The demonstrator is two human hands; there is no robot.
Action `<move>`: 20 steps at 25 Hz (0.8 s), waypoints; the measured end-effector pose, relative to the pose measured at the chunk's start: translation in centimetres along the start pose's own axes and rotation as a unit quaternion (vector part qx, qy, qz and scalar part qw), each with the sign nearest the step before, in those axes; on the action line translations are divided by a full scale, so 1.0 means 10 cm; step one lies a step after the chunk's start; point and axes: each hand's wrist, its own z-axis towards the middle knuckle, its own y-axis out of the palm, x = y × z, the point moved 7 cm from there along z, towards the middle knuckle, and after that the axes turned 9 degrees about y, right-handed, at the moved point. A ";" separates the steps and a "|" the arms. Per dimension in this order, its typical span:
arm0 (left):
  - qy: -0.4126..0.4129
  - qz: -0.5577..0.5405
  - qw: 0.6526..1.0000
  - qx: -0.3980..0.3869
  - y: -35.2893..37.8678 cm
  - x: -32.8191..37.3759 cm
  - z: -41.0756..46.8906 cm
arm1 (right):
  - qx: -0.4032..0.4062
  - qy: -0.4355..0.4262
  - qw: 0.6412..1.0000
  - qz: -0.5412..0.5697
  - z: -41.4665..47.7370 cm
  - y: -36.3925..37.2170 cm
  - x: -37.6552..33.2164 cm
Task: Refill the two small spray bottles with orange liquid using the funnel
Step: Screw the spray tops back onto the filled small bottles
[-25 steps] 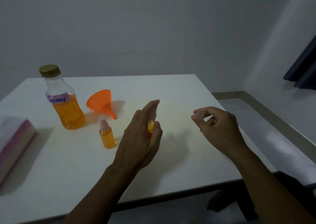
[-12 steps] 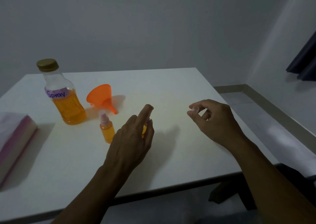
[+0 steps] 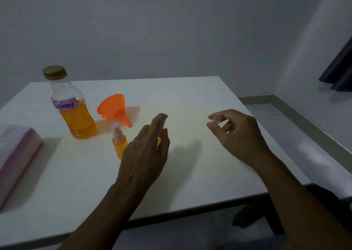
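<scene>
At three o'clock of the funnel (image 3: pixel 114 107), my left hand (image 3: pixel 146 152) wraps a mostly hidden small spray bottle (image 3: pixel 158 142), my right hand (image 3: pixel 236 133) pinching its clear cap (image 3: pixel 216 119).

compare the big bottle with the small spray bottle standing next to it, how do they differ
The big bottle is far taller and wider than the small spray bottle. The big bottle has a gold screw cap and a purple "Spray" label; the small spray bottle has a clear pump cover and no label. Both stand upright on the table, holding orange liquid.
</scene>
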 end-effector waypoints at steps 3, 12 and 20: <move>-0.040 -0.092 0.994 -0.047 0.04 -0.01 -0.06 | -0.021 0.010 0.996 0.091 -0.01 0.05 -0.11; -0.009 -0.162 0.977 -0.137 0.10 -0.01 -0.10 | -0.122 0.002 0.972 0.199 -0.08 0.36 -0.45; 0.009 -0.149 0.988 -0.050 -0.05 -0.04 -0.07 | -0.105 -0.004 0.971 0.213 -0.11 0.40 -0.54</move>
